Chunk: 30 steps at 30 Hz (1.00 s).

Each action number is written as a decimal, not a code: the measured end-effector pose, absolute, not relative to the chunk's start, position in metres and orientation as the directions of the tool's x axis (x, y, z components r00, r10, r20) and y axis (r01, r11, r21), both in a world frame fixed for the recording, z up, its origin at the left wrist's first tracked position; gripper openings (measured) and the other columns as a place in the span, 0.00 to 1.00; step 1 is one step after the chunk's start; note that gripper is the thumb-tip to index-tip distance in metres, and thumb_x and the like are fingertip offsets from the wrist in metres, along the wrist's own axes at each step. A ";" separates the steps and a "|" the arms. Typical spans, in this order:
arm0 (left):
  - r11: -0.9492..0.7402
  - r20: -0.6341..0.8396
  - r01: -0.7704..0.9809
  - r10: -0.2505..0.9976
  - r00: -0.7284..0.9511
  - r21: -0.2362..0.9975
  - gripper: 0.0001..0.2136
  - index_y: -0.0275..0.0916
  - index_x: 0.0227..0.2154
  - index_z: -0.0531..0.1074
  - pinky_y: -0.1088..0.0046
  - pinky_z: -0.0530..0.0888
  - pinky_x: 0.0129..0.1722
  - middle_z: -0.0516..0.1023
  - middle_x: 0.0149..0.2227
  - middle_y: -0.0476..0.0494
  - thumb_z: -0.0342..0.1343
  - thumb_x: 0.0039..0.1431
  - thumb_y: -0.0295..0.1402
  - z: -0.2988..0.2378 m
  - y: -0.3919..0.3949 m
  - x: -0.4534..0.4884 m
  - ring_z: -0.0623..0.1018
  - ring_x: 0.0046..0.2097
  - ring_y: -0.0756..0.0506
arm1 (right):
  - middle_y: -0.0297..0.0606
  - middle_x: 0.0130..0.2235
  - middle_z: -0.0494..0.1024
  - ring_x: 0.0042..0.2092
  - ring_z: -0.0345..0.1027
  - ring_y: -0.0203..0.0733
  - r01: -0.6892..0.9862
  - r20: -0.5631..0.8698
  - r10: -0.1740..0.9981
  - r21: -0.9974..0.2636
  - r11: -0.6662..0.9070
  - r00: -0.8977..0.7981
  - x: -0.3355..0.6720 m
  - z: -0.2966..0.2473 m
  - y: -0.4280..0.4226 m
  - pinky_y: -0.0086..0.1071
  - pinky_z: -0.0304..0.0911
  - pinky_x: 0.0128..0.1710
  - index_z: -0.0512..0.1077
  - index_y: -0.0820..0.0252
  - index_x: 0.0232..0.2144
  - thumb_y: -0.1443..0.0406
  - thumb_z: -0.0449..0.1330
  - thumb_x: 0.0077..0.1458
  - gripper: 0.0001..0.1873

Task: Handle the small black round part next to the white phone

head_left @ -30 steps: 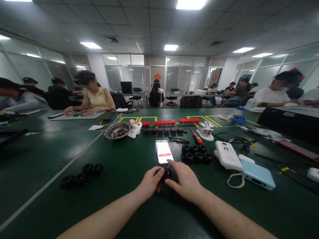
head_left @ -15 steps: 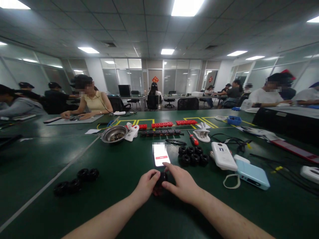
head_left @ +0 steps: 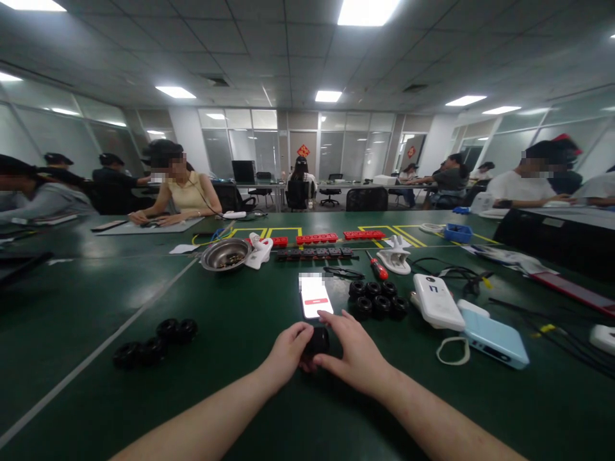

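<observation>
A black round part, much like the black wheels on the table, is in my left hand. My left thumb presses on its near left side and the other fingers wrap beneath, partly hidden. Around its right side curves my right hand, with thumb and fingers spread apart; whether its thumb tip touches the part I cannot make out. Just beyond the hands lies a phone with a lit screen. Several black wheels are grouped to the right of the phone, and more black wheels lie at the left.
Farther back are a metal bowl with small parts, a black toothed strip, red strips and a red screwdriver. On the right lie a white device, a light-blue power bank and cables. A person works across the table.
My right thumb has slid off the face of the black part towards its lower edge, leaving more of the part showing. The whole view has shifted slightly.
</observation>
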State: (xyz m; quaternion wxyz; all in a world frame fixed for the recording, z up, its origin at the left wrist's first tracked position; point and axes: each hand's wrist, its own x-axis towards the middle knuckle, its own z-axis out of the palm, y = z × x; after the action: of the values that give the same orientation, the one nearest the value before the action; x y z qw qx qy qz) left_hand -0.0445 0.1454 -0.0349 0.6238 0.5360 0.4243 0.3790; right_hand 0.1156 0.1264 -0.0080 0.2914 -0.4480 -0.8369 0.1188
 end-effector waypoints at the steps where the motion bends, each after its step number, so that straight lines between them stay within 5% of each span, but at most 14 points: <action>1: 0.137 -0.124 -0.012 0.926 0.357 0.991 0.18 0.34 0.31 0.62 0.81 0.64 0.16 0.69 0.20 0.51 0.47 0.49 0.47 -0.035 0.145 -0.045 0.71 0.18 0.53 | 0.42 0.46 0.69 0.48 0.60 0.46 0.690 0.374 0.833 -0.472 0.549 -0.407 0.116 -0.008 0.126 0.47 0.44 0.54 0.57 0.60 0.50 0.58 0.58 0.46 0.29; 6: 0.121 -0.115 0.003 0.934 0.337 0.993 0.19 0.35 0.31 0.62 0.81 0.63 0.15 0.68 0.19 0.52 0.47 0.48 0.49 -0.039 0.147 -0.045 0.70 0.17 0.53 | 0.39 0.34 0.74 0.37 0.66 0.42 0.706 0.282 0.877 -0.521 0.480 -0.389 0.118 -0.005 0.126 0.37 0.61 0.39 0.67 0.58 0.40 0.60 0.51 0.53 0.13; 10: 0.121 -0.116 0.002 0.943 0.311 0.993 0.21 0.35 0.33 0.62 0.81 0.61 0.13 0.68 0.18 0.53 0.46 0.47 0.51 -0.040 0.147 -0.044 0.68 0.14 0.54 | 0.40 0.46 0.69 0.48 0.60 0.44 0.620 0.375 0.795 -0.497 0.607 -0.478 0.120 -0.006 0.126 0.41 0.53 0.50 0.61 0.58 0.47 0.66 0.57 0.46 0.23; 14: 0.123 -0.121 0.012 0.945 0.305 0.992 0.20 0.35 0.31 0.62 0.81 0.61 0.13 0.68 0.18 0.53 0.47 0.47 0.50 -0.034 0.145 -0.043 0.67 0.14 0.54 | 0.44 0.50 0.65 0.51 0.57 0.47 0.667 0.378 0.824 -0.485 0.565 -0.423 0.120 -0.006 0.125 0.47 0.46 0.53 0.53 0.59 0.53 0.61 0.56 0.47 0.31; 17: 0.124 -0.125 0.024 0.940 0.316 0.992 0.20 0.35 0.30 0.62 0.81 0.61 0.13 0.67 0.18 0.53 0.46 0.47 0.50 -0.033 0.145 -0.043 0.67 0.14 0.54 | 0.41 0.39 0.73 0.40 0.65 0.44 0.738 0.270 0.893 -0.503 0.450 -0.360 0.118 -0.005 0.127 0.39 0.58 0.41 0.63 0.59 0.45 0.58 0.49 0.54 0.18; 20: 0.121 -0.121 0.023 0.939 0.322 0.992 0.21 0.35 0.30 0.62 0.81 0.61 0.13 0.68 0.18 0.52 0.47 0.46 0.50 -0.034 0.146 -0.043 0.67 0.14 0.54 | 0.37 0.29 0.73 0.31 0.66 0.40 0.761 0.174 0.907 -0.498 0.416 -0.383 0.115 -0.004 0.128 0.31 0.59 0.30 0.69 0.59 0.33 0.58 0.46 0.56 0.15; 23: 0.124 -0.118 0.001 0.944 0.308 0.992 0.22 0.35 0.31 0.61 0.81 0.60 0.13 0.66 0.16 0.54 0.46 0.45 0.52 -0.036 0.148 -0.044 0.67 0.14 0.54 | 0.38 0.35 0.73 0.36 0.65 0.41 0.712 0.216 0.879 -0.520 0.473 -0.425 0.114 -0.004 0.126 0.31 0.58 0.35 0.67 0.58 0.39 0.62 0.52 0.52 0.12; 26: 0.125 -0.115 -0.012 0.945 0.308 0.992 0.21 0.35 0.30 0.62 0.80 0.60 0.13 0.66 0.17 0.53 0.45 0.46 0.51 -0.035 0.148 -0.045 0.66 0.14 0.54 | 0.39 0.46 0.68 0.43 0.63 0.41 0.647 0.267 0.866 -0.579 0.496 -0.424 0.115 -0.004 0.123 0.32 0.58 0.40 0.58 0.55 0.49 0.65 0.56 0.47 0.25; 30: 0.117 -0.118 0.022 0.942 0.313 0.993 0.20 0.35 0.29 0.63 0.80 0.61 0.14 0.66 0.17 0.54 0.47 0.46 0.50 -0.031 0.145 -0.044 0.66 0.14 0.54 | 0.38 0.40 0.71 0.35 0.65 0.40 0.682 0.193 0.924 -0.629 0.374 -0.329 0.117 -0.005 0.124 0.30 0.59 0.32 0.58 0.55 0.49 0.58 0.54 0.49 0.24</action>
State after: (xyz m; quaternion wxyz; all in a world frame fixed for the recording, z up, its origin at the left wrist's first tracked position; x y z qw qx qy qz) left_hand -0.0444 0.1451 -0.0311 0.6013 0.5431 0.4439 0.3827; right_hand 0.1167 0.1238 -0.0045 0.2700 -0.5124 -0.7836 0.2248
